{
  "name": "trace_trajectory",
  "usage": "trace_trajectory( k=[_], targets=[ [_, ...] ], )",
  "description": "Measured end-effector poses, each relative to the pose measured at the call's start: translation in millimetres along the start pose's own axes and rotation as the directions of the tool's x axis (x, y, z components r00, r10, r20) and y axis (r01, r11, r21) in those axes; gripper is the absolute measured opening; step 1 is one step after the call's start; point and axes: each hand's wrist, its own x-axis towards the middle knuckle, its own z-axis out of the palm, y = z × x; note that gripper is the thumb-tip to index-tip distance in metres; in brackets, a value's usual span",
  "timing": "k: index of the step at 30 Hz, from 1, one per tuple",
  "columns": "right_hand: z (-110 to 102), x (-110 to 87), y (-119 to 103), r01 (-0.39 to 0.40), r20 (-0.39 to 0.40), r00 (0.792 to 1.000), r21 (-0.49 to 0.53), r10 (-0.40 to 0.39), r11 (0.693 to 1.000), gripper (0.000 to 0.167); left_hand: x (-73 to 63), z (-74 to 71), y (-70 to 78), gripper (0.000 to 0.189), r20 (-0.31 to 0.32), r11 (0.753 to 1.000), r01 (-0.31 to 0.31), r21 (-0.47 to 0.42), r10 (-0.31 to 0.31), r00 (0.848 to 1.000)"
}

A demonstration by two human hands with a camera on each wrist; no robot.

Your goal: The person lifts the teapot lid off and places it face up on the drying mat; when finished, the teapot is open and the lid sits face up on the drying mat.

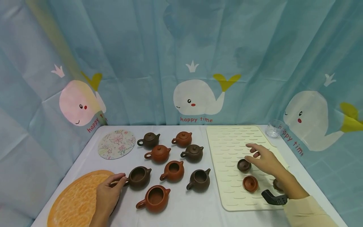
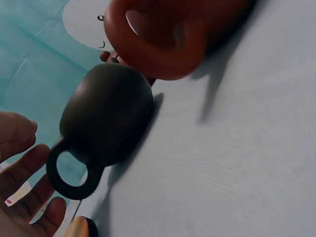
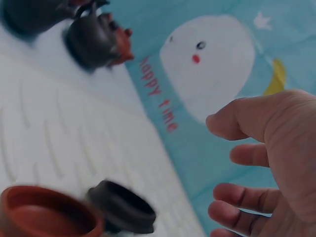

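Dark-clay teapot (image 1: 139,181), lidless, lies just past the left hand (image 1: 108,191), its handle toward the fingertips; right hand (image 1: 262,160) above the mat (image 1: 235,198).

Left fingers are parted and loosely bent with no grip visible; contact with the handle I cannot tell. A sideways nudge could swing or tip the pot, perhaps toward the red teapot (image 1: 173,174) farther to that hand's right. The right hand, thumb apart from fingers, holds nothing; a low dip could flick the dark lid (image 1: 244,165) near its thumb, and careless withdrawal could drag the sleeve (image 1: 304,209) across the mat's edge. Its forearm (image 1: 292,187) hides part of another lid (image 1: 276,186): 3 lids show against 4 lidless pots, so a 4th may be covered.
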Motion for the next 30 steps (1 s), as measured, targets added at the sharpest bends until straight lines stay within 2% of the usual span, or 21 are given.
trace_trajectory(
  k=[7, 10, 14, 20, 24, 30],
  targets=[
    [-11, -1.0, -23, 0.118, -0.066, 0.991, 0.024, -0.116, 0.993, 0.049, 3.6, -8.6, 14.8, 0.018, 0.019, 1.0, 0.017, 0.026, -0.017, 1.0],
    [-13, -0.7, -34, 0.158, -0.077, 0.985, 0.025, -0.156, 0.987, 0.047, 7.8, -10.6, 20.9, 0.017, 0.012, 0.999, -0.03, 0.018, 0.03, 0.999],
    [-19, -0.5, -50, 0.174, -0.074, 0.982, 0.042, -0.171, 0.984, 0.046, 13.5, -10.6, 30.3, 0.016, 0.006, 0.996, -0.092, -0.008, 0.092, 0.996],
    [-26, 0.6, -66, 0.197, -0.082, 0.978, 0.053, -0.192, 0.979, 0.045, 17.6, -9.9, 42.2, 0.019, 0.032, 0.993, -0.11, -0.039, 0.111, 0.993],
    [-30, 3.1, -74, 0.245, -0.099, 0.966, 0.042, -0.24, 0.969, 0.044, 19.4, -10.0, 50.9, 0.02, 0.051, 0.987, -0.155, -0.036, 0.157, 0.986],
    [-34, 9.9, -87, 0.287, -0.092, 0.955, 0.063, -0.281, 0.956, 0.043, 23.0, -5.4, 64.2, 0.018, 0.06, 0.965, -0.258, -0.039, 0.26, 0.964]
  ],
)
